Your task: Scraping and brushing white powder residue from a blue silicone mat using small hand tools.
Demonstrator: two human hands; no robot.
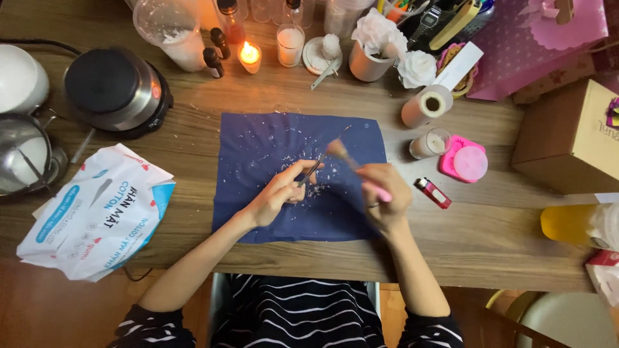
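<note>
Wooden table point(193, 138), warm light, seen from above; bare wood floor point(45, 309) shows at lower left.

Far left edge: white round vessel point(19, 77), below it a steel pot point(22, 154). Just right, a small hotplate point(113, 90) with dark top. Lower left: crumpled white and blue cotton pack point(97, 209) hanging over the table edge.

Top centre-left: clear tub point(171, 32) with white residue, dark little bottles point(216, 51), a lit candle point(249, 55), an unlit glass candle point(290, 45).

Centre: blue cloth point(258, 206) lying flat, scattered with white flakes point(290, 161). Left hand point(280, 193) over the cloth's middle, fingers pinched narrow on a thin metal tool point(325, 151) that slants toward upper right. Right hand point(383, 196) just beside it, closed around a pink-handled brush point(348, 161), bristles touching the tool near its middle; brush blurred.

Top centre-right: white cup holding white flowers point(380, 32), another white flower point(416, 67) beside it. Right of the cloth: a paper roll point(425, 106), glass candle point(431, 143), pink round mould point(465, 161), red lighter point(433, 192).

Right side: pink bag point(529, 45) at top, cardboard box point(567, 138) below it, a yellow item point(567, 222) at right edge, blurred.

Bottom centre: striped black and white top point(296, 316), seated person.
</note>
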